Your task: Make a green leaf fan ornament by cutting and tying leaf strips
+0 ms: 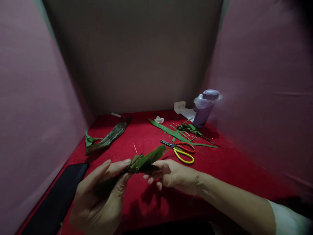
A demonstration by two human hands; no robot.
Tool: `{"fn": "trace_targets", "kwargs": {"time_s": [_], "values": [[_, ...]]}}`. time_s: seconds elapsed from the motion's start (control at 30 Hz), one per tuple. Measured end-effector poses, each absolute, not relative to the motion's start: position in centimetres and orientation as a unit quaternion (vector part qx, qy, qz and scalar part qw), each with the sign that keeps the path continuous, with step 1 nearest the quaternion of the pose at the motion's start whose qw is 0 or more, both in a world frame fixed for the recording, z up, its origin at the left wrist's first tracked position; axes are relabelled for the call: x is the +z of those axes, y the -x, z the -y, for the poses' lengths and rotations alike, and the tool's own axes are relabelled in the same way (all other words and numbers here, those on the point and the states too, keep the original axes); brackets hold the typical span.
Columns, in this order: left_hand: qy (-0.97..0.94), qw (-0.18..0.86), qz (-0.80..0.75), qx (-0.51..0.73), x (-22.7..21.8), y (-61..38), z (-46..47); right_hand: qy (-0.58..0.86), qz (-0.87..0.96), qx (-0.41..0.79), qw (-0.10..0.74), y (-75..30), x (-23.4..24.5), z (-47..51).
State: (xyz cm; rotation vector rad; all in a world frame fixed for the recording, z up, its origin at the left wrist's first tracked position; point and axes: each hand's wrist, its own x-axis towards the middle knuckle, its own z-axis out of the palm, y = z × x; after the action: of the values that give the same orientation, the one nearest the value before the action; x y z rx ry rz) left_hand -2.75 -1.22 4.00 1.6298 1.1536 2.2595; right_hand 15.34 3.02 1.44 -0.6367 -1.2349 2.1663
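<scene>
My left hand (102, 191) and my right hand (171, 174) together hold a folded piece of green leaf strips (145, 160) above the red table (220, 169). The left thumb and fingers pinch its lower left end. My right fingers curl around its dark underside near the middle. The loose strip ends fan out up and to the right, towards the scissors (182, 150) with red and yellow handles.
A long folded leaf (109, 138) lies at the left. Cut leaf strips (181, 132) lie by a lilac bottle (204, 107) wrapped in plastic at the back right, with paper scraps (182, 109) behind. A black phone (57, 199) lies at the front left. Pink fabric walls close both sides.
</scene>
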Motion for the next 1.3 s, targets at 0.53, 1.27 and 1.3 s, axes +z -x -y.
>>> {"fn": "trace_targets", "kwargs": {"time_s": [0.53,1.27,1.3], "values": [[-0.270,0.407,-0.412,0.769,5.0,3.1,-1.7,0.273,0.429,0.749,0.424,-13.1,2.1,-3.4],[-0.268,0.495,-0.417,0.713,5.8,0.1,-4.0,0.305,0.409,0.690,0.514,-14.5,2.5,-6.2],[-0.285,0.475,-0.415,0.722,5.8,0.1,-4.1,0.318,0.431,0.655,0.533,-14.6,2.5,-6.6]]}}
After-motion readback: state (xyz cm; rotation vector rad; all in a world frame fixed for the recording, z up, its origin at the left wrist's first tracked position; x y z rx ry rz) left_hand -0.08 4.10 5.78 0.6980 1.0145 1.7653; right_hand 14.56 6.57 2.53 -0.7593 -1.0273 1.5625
